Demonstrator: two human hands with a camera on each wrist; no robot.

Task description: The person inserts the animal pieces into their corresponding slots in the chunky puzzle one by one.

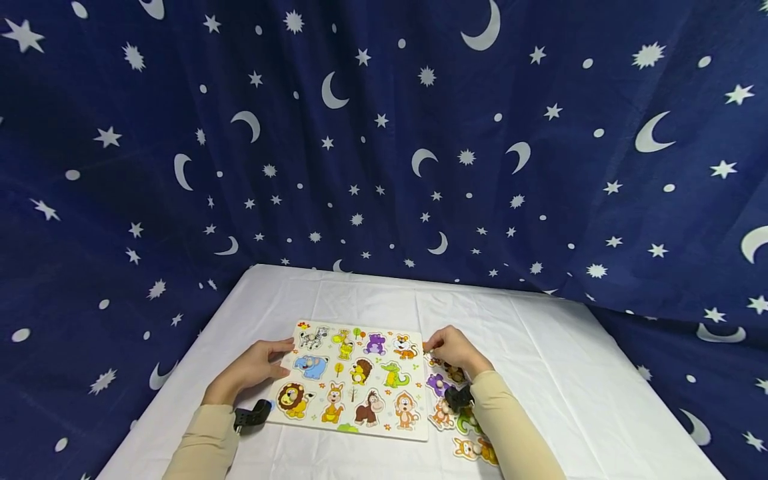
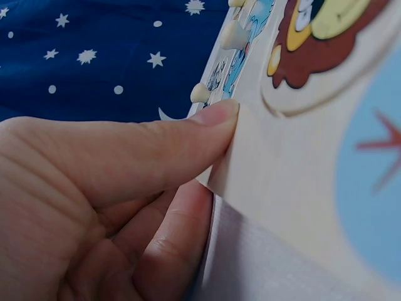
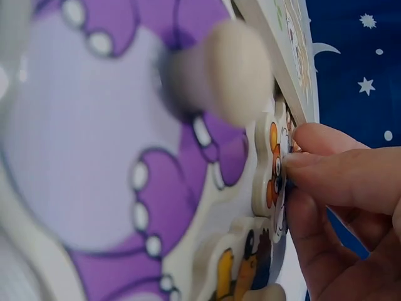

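Note:
A wooden animal puzzle board lies on the table. My left hand grips its left edge, the thumb on the rim and another finger lower down. Knobs stand on the zebra and the blue elephant. Just right of the board, my right hand pinches an orange-and-white puzzle piece, apparently the tiger; its knob is hidden by the fingers. A purple hippo piece with a wooden knob lies nearer the right wrist.
More loose pieces are crowded right of the board, including a monkey, a green crocodile and a kangaroo. Some are partly covered by the right forearm. A white cloth covers the table; a dark blue starry curtain hangs behind.

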